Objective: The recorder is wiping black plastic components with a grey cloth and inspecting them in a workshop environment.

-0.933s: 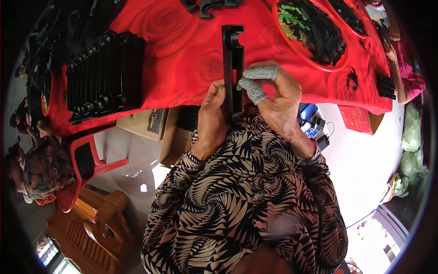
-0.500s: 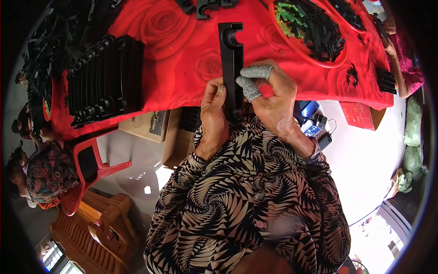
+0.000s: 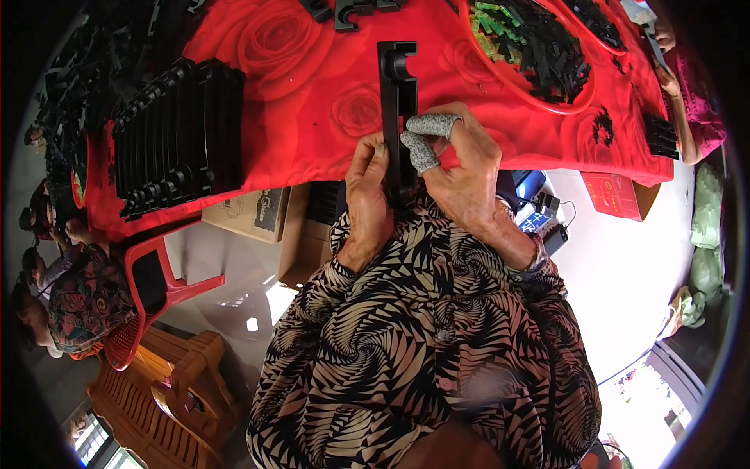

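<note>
A long black plastic piece (image 3: pixel 391 102) with a hook-shaped notch at its far end stands lengthwise in front of my body, reaching over the red cloth. My left hand (image 3: pixel 367 199) grips its left edge, thumb and fingers closed on the near half. At the opposite edge, my right hand (image 3: pixel 466 176) is closed in a pinch, its thumb and forefinger in grey knitted finger covers (image 3: pixel 434 125). Those fingertips touch or nearly touch the black piece; anything between them is hidden.
Similar black pieces stand in a row (image 3: pixel 180 137) on the red-clothed table (image 3: pixel 285 168). A red-rimmed tray (image 3: pixel 576 107) holds small green and black parts. Cardboard boxes (image 3: pixel 246 213) sit below. Left are a red chair (image 3: pixel 148 313) and a co-worker (image 3: pixel 90 301); another person's arm (image 3: pixel 680 109) is at right.
My right hand has shifted slightly left, its covered fingertips closer in against the black piece. My left hand keeps its hold, almost unmoved.
</note>
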The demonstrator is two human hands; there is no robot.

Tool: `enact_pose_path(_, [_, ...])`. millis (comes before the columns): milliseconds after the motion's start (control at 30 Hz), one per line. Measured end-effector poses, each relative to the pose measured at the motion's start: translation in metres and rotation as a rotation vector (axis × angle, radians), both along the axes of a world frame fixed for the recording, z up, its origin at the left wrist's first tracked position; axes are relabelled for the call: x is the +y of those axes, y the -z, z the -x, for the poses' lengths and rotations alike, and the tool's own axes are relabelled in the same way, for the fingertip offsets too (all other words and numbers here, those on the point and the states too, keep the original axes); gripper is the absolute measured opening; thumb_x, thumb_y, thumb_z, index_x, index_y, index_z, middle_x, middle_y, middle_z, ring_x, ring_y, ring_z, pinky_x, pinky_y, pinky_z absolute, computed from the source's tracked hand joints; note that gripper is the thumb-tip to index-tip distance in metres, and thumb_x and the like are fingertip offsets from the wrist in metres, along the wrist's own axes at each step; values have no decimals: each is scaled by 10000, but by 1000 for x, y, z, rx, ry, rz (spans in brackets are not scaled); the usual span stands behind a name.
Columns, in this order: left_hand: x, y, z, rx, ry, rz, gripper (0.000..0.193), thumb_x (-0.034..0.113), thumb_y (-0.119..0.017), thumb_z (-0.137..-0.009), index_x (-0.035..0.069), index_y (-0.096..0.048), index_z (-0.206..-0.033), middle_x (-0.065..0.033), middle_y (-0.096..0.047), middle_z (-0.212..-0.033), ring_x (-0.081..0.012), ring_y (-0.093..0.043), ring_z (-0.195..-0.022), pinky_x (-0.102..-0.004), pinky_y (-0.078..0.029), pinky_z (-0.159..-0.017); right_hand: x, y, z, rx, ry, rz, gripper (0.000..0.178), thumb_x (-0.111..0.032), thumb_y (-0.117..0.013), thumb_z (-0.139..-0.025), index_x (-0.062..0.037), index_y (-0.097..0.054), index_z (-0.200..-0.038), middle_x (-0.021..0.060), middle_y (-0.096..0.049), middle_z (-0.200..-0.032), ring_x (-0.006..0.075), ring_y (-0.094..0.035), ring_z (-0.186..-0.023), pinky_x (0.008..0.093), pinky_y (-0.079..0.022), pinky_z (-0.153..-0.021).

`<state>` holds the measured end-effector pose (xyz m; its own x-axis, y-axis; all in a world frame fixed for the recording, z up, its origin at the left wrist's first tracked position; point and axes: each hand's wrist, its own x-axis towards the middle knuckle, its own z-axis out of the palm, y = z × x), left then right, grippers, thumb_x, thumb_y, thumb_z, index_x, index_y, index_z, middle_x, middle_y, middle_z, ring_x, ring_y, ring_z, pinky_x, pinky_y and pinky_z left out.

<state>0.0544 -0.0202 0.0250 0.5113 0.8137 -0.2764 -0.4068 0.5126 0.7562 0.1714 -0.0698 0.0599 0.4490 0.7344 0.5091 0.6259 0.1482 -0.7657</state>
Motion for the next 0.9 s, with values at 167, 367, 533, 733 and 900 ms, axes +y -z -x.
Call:
enact_pose_path(167, [0,2,0,-16,-5,-32,183,193,-474,-1031,63,-585,-1094,23,-617,-834,-38,-536,-670,-172,-431,-585,1,3,2,40,2,17,285,108,-649,-664,13,-651,-932,110,-592,-883,231,-600,-657,327,-500,-566])
enact_pose_path(367, [-2,2,1,-58,14,-58,187,171,-522,-1002,34,-549,-1127,-13,-619,-925,-67,-563,-767,-199,-465,-679,3,5,0,3,4,34,244,63,-679,-669,8,-648,-905,118,-585,-870,292,-610,-698,377,-501,-577])
enact_pose_path(533, [-3,1,1,-19,41,-225,286,80,-619,-912,0,-503,-1162,-56,-603,-1044,-107,-565,-944,-246,-473,-829,1,10,-5,-104,13,42,201,46,-679,-674,17,-618,-863,138,-585,-876,349,-613,-732,419,-505,-593])
enact_pose_path(733, [-6,3,0,170,17,-358,308,-12,-619,-838,-27,-511,-1125,-56,-614,-979,-107,-579,-888,-240,-471,-804,-8,15,-8,-194,-22,5,205,40,-691,-692,32,-600,-875,192,-607,-941,387,-622,-771,434,-514,-621])
enact_pose_path(900, [-9,8,1,362,-22,-476,215,-13,-646,-821,-32,-580,-1024,-36,-640,-848,-77,-593,-781,-222,-486,-711,-17,27,-6,-99,-70,17,176,33,-672,-759,50,-605,-921,199,-603,-955,386,-628,-783,419,-519,-639])
